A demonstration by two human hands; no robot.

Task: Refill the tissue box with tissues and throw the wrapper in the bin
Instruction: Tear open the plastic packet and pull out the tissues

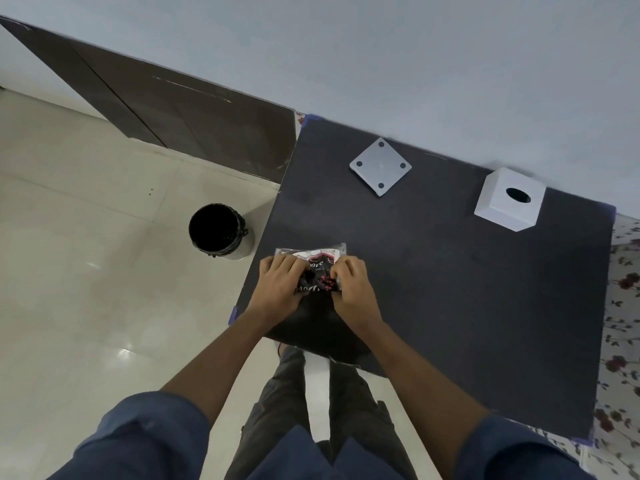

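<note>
A wrapped tissue pack (316, 263), black, white and pink in clear plastic, lies near the front left corner of the dark table (450, 289). My left hand (280, 284) grips its left side and my right hand (351, 285) pinches its right side. The white cube tissue box (506, 202), with an oval hole on top, stands at the far right of the table. Its white square base plate (380, 166), with dark round feet at the corners, lies apart at the far middle. The bin (220, 232), lined with a black bag, stands on the floor left of the table.
Pale glossy tiles (86, 271) cover the floor to the left. A dark brown door or panel (180, 112) runs along the wall behind the bin. A floral cloth (620, 323) shows past the table's right edge. My legs stand at the table's near edge.
</note>
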